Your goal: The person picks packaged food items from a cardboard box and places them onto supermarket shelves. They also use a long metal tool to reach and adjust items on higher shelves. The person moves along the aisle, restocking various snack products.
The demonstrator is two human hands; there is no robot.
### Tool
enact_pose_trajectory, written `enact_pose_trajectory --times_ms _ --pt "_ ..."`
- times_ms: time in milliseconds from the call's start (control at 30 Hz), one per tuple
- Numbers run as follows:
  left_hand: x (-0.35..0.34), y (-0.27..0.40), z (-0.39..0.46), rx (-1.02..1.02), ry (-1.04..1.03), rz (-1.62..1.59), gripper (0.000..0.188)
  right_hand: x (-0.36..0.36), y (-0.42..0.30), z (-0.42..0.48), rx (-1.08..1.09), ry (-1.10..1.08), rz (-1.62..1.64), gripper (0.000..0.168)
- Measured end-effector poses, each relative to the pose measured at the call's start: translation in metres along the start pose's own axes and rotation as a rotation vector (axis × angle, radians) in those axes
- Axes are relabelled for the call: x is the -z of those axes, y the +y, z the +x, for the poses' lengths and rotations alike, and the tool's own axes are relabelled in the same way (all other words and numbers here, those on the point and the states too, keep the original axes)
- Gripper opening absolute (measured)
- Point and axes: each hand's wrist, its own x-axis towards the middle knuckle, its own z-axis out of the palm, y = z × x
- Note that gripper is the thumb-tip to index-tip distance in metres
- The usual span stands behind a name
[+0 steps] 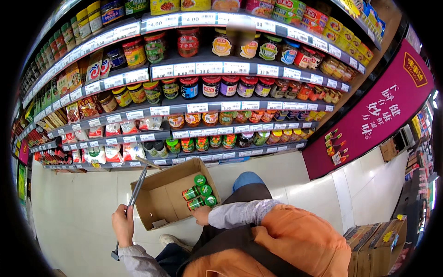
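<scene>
An open cardboard box (162,192) stands on the floor in front of the shelves. At its right end lie several jars with green lids (206,190), some upright and some on their sides. My right hand (201,214) reaches over the near edge of the box and touches the lowest lying jar (195,203); whether its fingers grip it is hard to tell. My left hand (123,221), left of the box, is closed around a long thin grey metal tool (138,185), whose upper end reaches beside the box's far left corner. The tool's lower end shows below the hand.
Shelves of jars, bags and packets curve across the front, with price strips (214,129) along their edges. A purple shelf-end panel (370,114) stands at the right. Stacked cardboard cartons (375,242) are at the lower right. Tiled floor (79,204) shows left of the box.
</scene>
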Motion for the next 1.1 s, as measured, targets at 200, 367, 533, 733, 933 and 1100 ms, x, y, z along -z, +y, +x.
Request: enact_pose_trajectory --times_ms 200,367,533,733,933,1100 --pt "-0.001 -0.005 -0.002 0.024 -0.01 -0.041 0.025 0.0 -0.007 -0.004 -0.056 -0.029 0.014 0.041" --pt "-0.004 -0.005 -0.003 0.014 -0.005 -0.053 0.026 0.007 -0.007 -0.005 -0.064 -0.09 0.048 0.042" --pt "-0.002 -0.001 -0.001 -0.003 -0.002 0.002 0.023 0.007 -0.008 -0.006 -0.027 -0.005 0.036 0.033" --pt "-0.001 0.005 -0.001 0.019 -0.002 0.043 0.024 0.004 -0.005 -0.001 -0.027 -0.027 -0.017 0.034" --pt "0.0 0.006 0.001 0.047 -0.03 0.039 0.024 0.002 -0.004 -0.002 -0.07 -0.013 -0.027 0.038" --pt "-0.002 0.003 -0.001 0.035 -0.011 0.016 0.025 0.016 -0.01 -0.014 -0.025 0.051 -0.028 0.035"
